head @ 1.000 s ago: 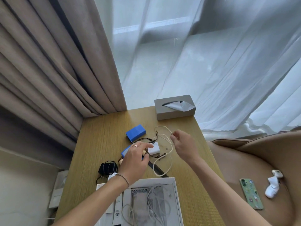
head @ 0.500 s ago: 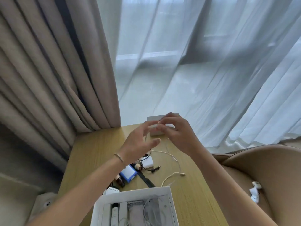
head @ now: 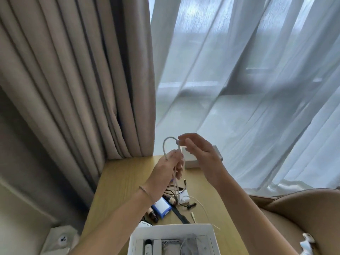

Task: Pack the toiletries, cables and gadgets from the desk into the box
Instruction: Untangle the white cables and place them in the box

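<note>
Both hands are raised above the wooden desk (head: 125, 181) with a white cable (head: 166, 143) looped between them. My left hand (head: 165, 172) grips the cable's hanging strands, which drop toward the desk. My right hand (head: 198, 153) pinches the top of the loop with its fingertips. Below them lie a blue-edged white gadget (head: 161, 207), small brown bottles (head: 153, 214), a white charger (head: 184, 197), black cables (head: 189, 205) and a black strap (head: 181, 217). The white box (head: 173, 230) sits at the near edge, holding a tube, cables and a grey pouch.
A grey tissue box (head: 191, 161) stands at the desk's far edge, partly behind my hands. Beige curtains (head: 73, 80) hang on the left, sheer ones (head: 248, 89) on the right. A tan armchair (head: 303, 218) is at the right, a wall socket (head: 60, 240) at lower left.
Both hands lifted the white cable off the desk and formed a loop between them. The camera tilted upward, so the desk now sits lower in view.
</note>
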`<state>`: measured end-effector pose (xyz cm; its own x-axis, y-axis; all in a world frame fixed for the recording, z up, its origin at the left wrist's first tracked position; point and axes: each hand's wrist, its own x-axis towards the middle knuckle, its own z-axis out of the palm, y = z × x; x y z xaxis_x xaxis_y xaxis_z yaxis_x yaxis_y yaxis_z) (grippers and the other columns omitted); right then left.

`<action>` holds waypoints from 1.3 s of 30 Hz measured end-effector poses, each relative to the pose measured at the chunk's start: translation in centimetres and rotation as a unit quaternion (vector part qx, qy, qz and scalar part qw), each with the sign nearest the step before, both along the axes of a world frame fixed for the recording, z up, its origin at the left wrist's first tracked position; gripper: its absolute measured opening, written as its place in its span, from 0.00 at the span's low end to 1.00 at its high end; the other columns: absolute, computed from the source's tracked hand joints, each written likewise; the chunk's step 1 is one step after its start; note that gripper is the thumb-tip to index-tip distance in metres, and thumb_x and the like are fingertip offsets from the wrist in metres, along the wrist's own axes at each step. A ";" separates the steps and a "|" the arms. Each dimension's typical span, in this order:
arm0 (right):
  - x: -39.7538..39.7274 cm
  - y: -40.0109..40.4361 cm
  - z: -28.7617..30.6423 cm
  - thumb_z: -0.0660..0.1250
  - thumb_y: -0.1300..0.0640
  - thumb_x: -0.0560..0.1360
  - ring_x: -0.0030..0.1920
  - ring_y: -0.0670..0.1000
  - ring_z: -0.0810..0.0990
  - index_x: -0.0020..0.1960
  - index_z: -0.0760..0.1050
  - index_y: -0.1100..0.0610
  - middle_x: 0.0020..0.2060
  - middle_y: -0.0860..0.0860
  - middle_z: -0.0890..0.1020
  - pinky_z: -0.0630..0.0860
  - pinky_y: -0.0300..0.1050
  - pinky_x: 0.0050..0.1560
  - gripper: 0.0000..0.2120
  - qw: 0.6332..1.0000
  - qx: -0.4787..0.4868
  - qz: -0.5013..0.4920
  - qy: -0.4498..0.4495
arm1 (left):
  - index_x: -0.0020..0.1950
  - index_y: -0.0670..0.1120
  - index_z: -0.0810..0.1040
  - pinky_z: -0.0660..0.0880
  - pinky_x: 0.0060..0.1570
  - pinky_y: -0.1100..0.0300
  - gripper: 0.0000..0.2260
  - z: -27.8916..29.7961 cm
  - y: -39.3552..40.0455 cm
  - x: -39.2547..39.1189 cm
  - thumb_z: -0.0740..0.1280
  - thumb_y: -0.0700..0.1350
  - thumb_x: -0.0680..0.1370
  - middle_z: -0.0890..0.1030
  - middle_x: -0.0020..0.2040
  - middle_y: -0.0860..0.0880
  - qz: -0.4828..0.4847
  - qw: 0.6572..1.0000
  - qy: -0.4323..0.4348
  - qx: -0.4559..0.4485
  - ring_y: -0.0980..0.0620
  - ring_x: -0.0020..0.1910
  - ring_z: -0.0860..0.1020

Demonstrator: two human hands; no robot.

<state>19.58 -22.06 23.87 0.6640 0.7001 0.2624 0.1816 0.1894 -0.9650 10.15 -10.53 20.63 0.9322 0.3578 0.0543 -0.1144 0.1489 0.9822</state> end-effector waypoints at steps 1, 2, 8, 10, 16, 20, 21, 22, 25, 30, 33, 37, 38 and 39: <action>-0.5 0.1 -1.2 0.62 0.55 0.83 0.57 0.51 0.83 0.64 0.77 0.60 0.55 0.59 0.85 0.77 0.42 0.59 0.14 0.999 -0.019 0.030 0.024 | 0.48 0.41 0.76 0.73 0.34 0.57 0.16 0.1 0.6 -0.5 0.63 0.54 0.81 0.72 0.34 0.48 0.022 0.999 -0.012 -0.037 0.50 0.30 0.72; -1.1 0.2 -2.6 0.62 0.52 0.83 0.60 0.55 0.83 0.67 0.75 0.57 0.57 0.59 0.84 0.77 0.46 0.63 0.16 0.995 -0.055 0.066 0.046 | 0.46 0.42 0.74 0.72 0.31 0.58 0.15 0.3 1.2 -0.9 0.62 0.54 0.81 0.72 0.33 0.47 0.039 0.996 -0.027 -0.078 0.50 0.28 0.71; -4.1 0.3 -10.0 0.64 0.45 0.80 0.48 0.53 0.82 0.56 0.82 0.60 0.45 0.56 0.85 0.74 0.46 0.57 0.18 0.951 -0.240 0.196 0.024 | 0.45 0.45 0.68 0.78 0.31 0.53 0.13 1.7 4.1 -3.5 0.59 0.52 0.83 0.65 0.25 0.49 0.161 0.978 -0.059 -0.120 0.50 0.24 0.71; -4.2 0.0 -10.9 0.63 0.43 0.81 0.42 0.56 0.77 0.47 0.83 0.59 0.37 0.55 0.81 0.73 0.52 0.55 0.20 0.947 -0.241 0.209 0.044 | 0.45 0.46 0.68 0.76 0.25 0.56 0.13 1.9 5.2 -4.8 0.57 0.52 0.84 0.63 0.24 0.50 0.185 0.974 -0.043 -0.127 0.52 0.20 0.68; -1.5 -1.5 -11.7 0.69 0.49 0.79 0.35 0.53 0.73 0.44 0.82 0.59 0.34 0.56 0.74 0.72 0.44 0.42 0.14 0.932 -0.298 0.199 0.055 | 0.40 0.48 0.64 0.55 0.18 0.67 0.15 1.2 8.6 -7.9 0.59 0.51 0.84 0.63 0.27 0.51 0.221 0.975 0.034 -0.006 0.57 0.19 0.58; 1.2 -3.2 -11.6 0.69 0.57 0.79 0.37 0.54 0.75 0.46 0.83 0.63 0.34 0.56 0.76 0.72 0.52 0.46 0.10 0.949 -0.282 0.122 0.073 | 0.46 0.47 0.67 0.57 0.20 0.63 0.13 0.0 9.9 -9.7 0.63 0.54 0.82 0.75 0.32 0.46 0.194 0.970 0.113 0.092 0.55 0.21 0.61; 1.4 -3.2 -11.0 0.69 0.57 0.78 0.37 0.54 0.75 0.46 0.84 0.61 0.34 0.56 0.77 0.74 0.50 0.46 0.09 0.956 -0.253 0.116 0.094 | 0.48 0.47 0.67 0.58 0.20 0.63 0.13 -0.3 9.8 -10.0 0.63 0.55 0.81 0.78 0.34 0.45 0.173 0.971 0.129 0.105 0.54 0.21 0.62; 1.3 -3.1 -10.3 0.69 0.58 0.78 0.37 0.52 0.75 0.47 0.85 0.61 0.35 0.55 0.76 0.75 0.47 0.45 0.08 0.961 -0.221 0.119 0.113 | 0.50 0.46 0.67 0.58 0.20 0.63 0.14 -0.6 9.6 -10.1 0.63 0.56 0.81 0.80 0.36 0.43 0.149 0.972 0.139 0.113 0.53 0.22 0.62; 0.0 -1.3 -7.7 0.67 0.59 0.78 0.37 0.51 0.74 0.52 0.84 0.63 0.35 0.53 0.75 0.75 0.45 0.45 0.09 0.967 -0.141 0.150 0.151 | 0.54 0.43 0.66 0.59 0.19 0.63 0.20 -1.3 8.3 -9.8 0.62 0.61 0.80 0.85 0.42 0.39 0.084 0.976 0.142 0.141 0.53 0.21 0.62; -3.5 2.2 -4.1 0.64 0.64 0.81 0.34 0.51 0.78 0.52 0.84 0.62 0.34 0.55 0.79 0.80 0.45 0.41 0.09 0.962 -0.071 0.146 0.219 | 0.53 0.49 0.67 0.71 0.32 0.68 0.33 -1.8 5.8 -8.1 0.68 0.73 0.64 0.84 0.50 0.43 0.036 0.984 0.075 0.159 0.65 0.30 0.75; -5.0 3.2 -2.6 0.67 0.63 0.80 0.41 0.53 0.84 0.48 0.86 0.58 0.40 0.57 0.84 0.80 0.45 0.46 0.09 0.978 -0.083 0.105 0.162 | 0.59 0.53 0.67 0.74 0.46 0.70 0.38 -2.0 4.7 -7.7 0.75 0.71 0.58 0.84 0.55 0.49 0.007 0.986 0.060 0.154 0.61 0.51 0.82; -5.5 3.9 -2.2 0.73 0.63 0.74 0.34 0.42 0.77 0.43 0.86 0.56 0.37 0.53 0.80 0.73 0.32 0.32 0.04 0.990 -0.128 0.023 0.048 | 0.70 0.53 0.69 0.77 0.44 0.66 0.31 -2.7 3.6 -7.5 0.77 0.51 0.71 0.86 0.52 0.46 -0.018 0.990 0.047 0.131 0.48 0.52 0.85; -5.5 4.0 -2.1 0.74 0.63 0.73 0.32 0.42 0.76 0.43 0.86 0.57 0.35 0.52 0.79 0.72 0.31 0.30 0.03 0.990 -0.137 0.018 0.036 | 0.69 0.52 0.71 0.76 0.40 0.67 0.26 -2.8 3.4 -7.5 0.75 0.47 0.74 0.86 0.47 0.46 -0.019 0.991 0.042 0.124 0.49 0.45 0.85; -5.5 4.0 -2.2 0.75 0.63 0.72 0.32 0.42 0.76 0.42 0.85 0.58 0.32 0.50 0.79 0.72 0.29 0.31 0.02 0.989 -0.142 0.015 0.027 | 0.66 0.51 0.74 0.74 0.34 0.68 0.19 -2.6 3.1 -7.5 0.72 0.45 0.77 0.86 0.40 0.47 -0.016 0.992 0.040 0.118 0.53 0.36 0.84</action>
<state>14.04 -18.07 21.69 0.6492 0.7604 0.0171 0.1259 -0.0853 -0.9884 2.63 -7.42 18.02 0.9477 0.3137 0.0585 -0.0334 -0.0847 0.9958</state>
